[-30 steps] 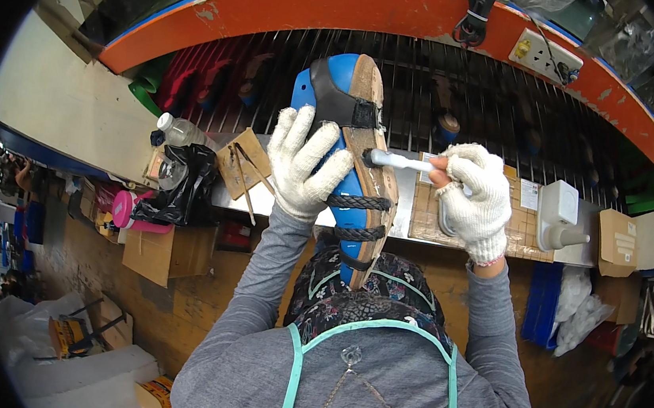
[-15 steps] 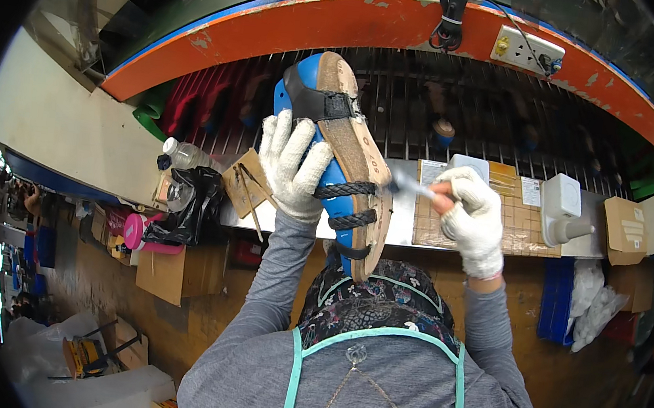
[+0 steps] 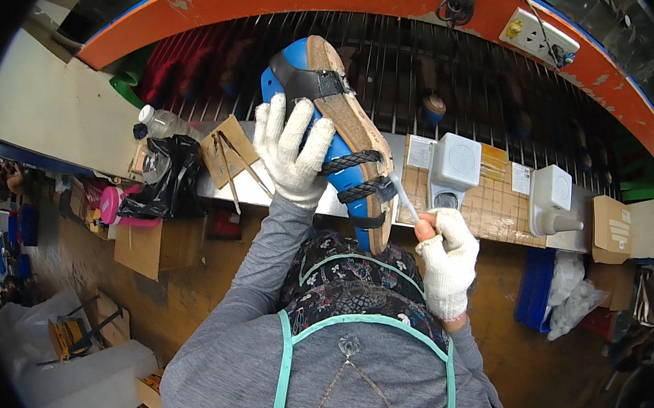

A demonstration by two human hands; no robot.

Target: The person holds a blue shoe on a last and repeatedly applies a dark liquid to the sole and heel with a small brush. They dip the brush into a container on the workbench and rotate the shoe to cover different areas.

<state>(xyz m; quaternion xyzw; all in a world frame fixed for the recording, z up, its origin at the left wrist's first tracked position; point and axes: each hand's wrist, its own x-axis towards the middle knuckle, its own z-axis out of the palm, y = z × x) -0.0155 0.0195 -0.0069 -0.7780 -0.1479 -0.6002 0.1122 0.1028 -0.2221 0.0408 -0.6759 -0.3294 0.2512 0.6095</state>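
A sandal on a blue shoe last (image 3: pixel 297 53) is held up over the bench's front edge, its tan sole (image 3: pixel 355 125) turned toward the right. Braided black straps cross the last near its lower end. My left hand (image 3: pixel 292 153), in a white knit glove, grips the last from the left side; its thumb side is hidden behind the shoe. Pinched in my right hand (image 3: pixel 449 257) is a thin brush with a pale handle (image 3: pixel 405 199). The thumb and finger on the handle stick out bare from the glove. The brush's dark tip touches the sole edge beside the straps.
Two white containers, one with a round opening (image 3: pixel 457 160) and one with a spout (image 3: pixel 553 189), stand on a cardboard-covered bench. Pincers (image 3: pixel 228 163) lie on a board at left, near a black plastic bag (image 3: pixel 166 175). An orange-fronted rack (image 3: pixel 284 7) spans the back.
My right hand has come left and down, bringing the brush against the sole near the straps. The shoe has tilted a little, its top leaning further left. The whole view has shifted slightly.
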